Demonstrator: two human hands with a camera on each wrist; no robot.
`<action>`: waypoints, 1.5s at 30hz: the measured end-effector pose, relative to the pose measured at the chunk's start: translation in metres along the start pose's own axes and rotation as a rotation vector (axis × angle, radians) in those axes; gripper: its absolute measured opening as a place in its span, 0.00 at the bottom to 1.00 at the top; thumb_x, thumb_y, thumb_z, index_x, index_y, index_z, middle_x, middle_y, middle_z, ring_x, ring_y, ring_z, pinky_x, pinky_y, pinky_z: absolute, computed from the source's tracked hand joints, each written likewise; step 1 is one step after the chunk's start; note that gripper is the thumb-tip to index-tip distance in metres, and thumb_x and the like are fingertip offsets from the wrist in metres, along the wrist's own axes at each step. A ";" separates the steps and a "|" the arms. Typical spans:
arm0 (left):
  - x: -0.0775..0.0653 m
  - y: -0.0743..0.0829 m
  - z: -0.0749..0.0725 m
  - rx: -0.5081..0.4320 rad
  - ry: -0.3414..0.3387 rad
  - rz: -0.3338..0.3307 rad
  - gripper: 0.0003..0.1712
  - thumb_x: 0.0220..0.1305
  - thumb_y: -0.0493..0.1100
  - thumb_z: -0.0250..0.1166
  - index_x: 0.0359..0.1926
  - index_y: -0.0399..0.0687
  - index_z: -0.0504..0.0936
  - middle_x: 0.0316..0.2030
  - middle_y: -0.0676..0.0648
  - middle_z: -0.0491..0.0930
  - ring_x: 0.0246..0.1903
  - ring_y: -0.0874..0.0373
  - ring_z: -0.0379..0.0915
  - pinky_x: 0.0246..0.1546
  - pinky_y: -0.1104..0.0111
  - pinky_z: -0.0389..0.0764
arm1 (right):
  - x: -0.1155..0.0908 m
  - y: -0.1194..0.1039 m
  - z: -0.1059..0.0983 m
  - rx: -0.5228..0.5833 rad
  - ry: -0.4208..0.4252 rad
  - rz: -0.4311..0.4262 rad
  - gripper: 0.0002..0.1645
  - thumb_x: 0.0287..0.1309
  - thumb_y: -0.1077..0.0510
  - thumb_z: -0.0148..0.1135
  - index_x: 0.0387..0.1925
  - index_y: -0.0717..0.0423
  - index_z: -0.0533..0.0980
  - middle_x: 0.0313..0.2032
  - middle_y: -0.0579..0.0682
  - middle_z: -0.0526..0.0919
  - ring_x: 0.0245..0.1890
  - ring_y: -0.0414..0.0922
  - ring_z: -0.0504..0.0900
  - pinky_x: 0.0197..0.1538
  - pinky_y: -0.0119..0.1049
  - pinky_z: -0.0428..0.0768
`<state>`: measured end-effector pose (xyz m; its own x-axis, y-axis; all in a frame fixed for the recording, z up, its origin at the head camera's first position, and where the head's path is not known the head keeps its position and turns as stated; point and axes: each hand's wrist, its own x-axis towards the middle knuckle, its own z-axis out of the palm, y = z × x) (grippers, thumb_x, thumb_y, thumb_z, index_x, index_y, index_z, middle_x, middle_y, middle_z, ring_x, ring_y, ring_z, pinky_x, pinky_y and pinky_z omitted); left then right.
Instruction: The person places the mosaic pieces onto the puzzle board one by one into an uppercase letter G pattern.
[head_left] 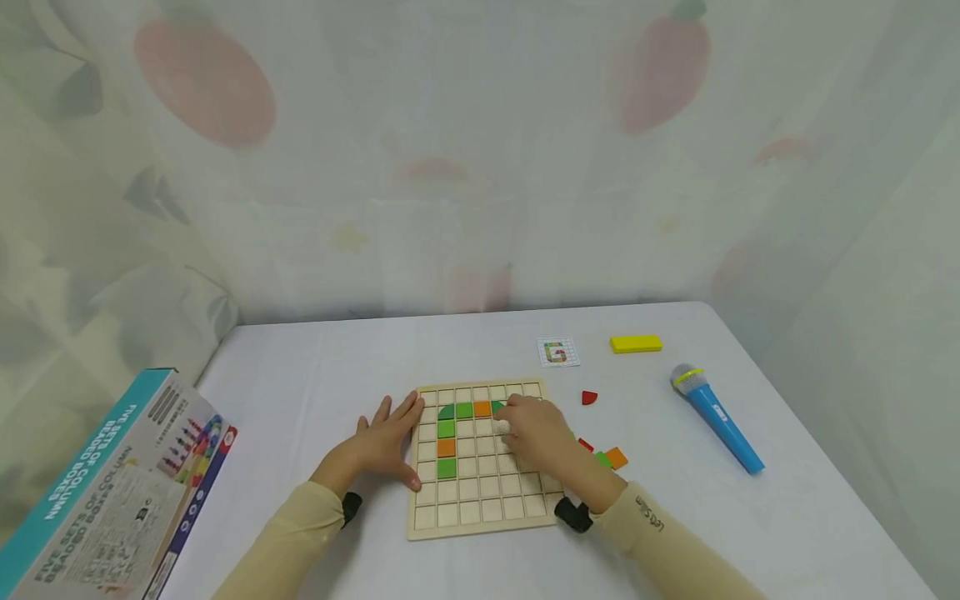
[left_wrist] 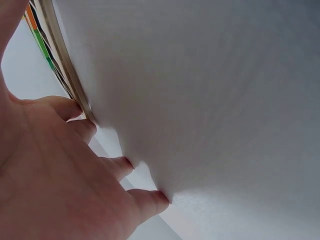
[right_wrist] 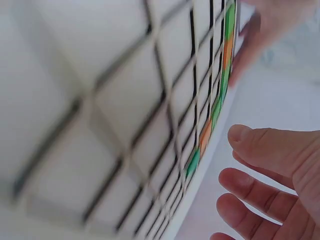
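Note:
A wooden grid board (head_left: 477, 525) lies flat on the table. Along its upper row sit a dark green curved tile (head_left: 446, 412), a green square tile (head_left: 464, 410), an orange tile (head_left: 482, 408) and another dark green tile (right_wrist: 192, 162). Below the row's left end run green, orange and green squares in a column. My right hand (head_left: 536, 432) hovers over the row's right end, with loosely bent fingers and nothing visible between thumb and fingertips. Spread along the board's left edge, my left hand (head_left: 381, 446) touches the frame with thumb and fingertips.
Right of the board lie a red quarter-round tile (head_left: 589, 398), an orange square (head_left: 617, 457) and partly hidden green and red pieces. Behind are a pattern card (head_left: 558, 352) and a yellow bar (head_left: 636, 344). A blue microphone (head_left: 723, 425) lies far right; a box (head_left: 112, 500) stands left.

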<state>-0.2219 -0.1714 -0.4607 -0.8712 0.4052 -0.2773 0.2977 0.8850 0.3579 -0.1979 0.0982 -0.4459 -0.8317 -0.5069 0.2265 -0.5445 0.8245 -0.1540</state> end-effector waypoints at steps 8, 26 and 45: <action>0.000 -0.002 0.001 0.005 -0.007 -0.006 0.77 0.20 0.63 0.79 0.72 0.49 0.45 0.72 0.46 0.38 0.68 0.33 0.28 0.54 0.30 0.39 | -0.011 0.065 -0.016 -0.021 0.009 0.181 0.16 0.44 0.61 0.71 0.40 0.54 0.82 0.36 0.49 0.80 0.31 0.46 0.77 0.26 0.34 0.75; 0.001 -0.002 0.003 -0.005 -0.005 -0.008 0.78 0.19 0.64 0.78 0.72 0.51 0.45 0.72 0.48 0.37 0.68 0.35 0.26 0.55 0.30 0.38 | -0.017 0.124 -0.012 0.021 -0.268 0.382 0.09 0.51 0.59 0.67 0.36 0.54 0.80 0.29 0.47 0.76 0.29 0.44 0.72 0.36 0.38 0.76; 0.003 -0.006 0.004 0.007 -0.005 -0.010 0.79 0.19 0.65 0.77 0.73 0.52 0.43 0.72 0.49 0.35 0.68 0.36 0.26 0.55 0.31 0.38 | -0.025 0.118 -0.013 0.061 -0.244 0.386 0.20 0.46 0.59 0.70 0.44 0.57 0.80 0.40 0.52 0.79 0.35 0.46 0.74 0.43 0.44 0.78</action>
<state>-0.2247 -0.1741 -0.4675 -0.8724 0.3969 -0.2852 0.2915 0.8909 0.3483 -0.2398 0.2119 -0.4574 -0.9722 -0.2158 -0.0910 -0.1888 0.9520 -0.2409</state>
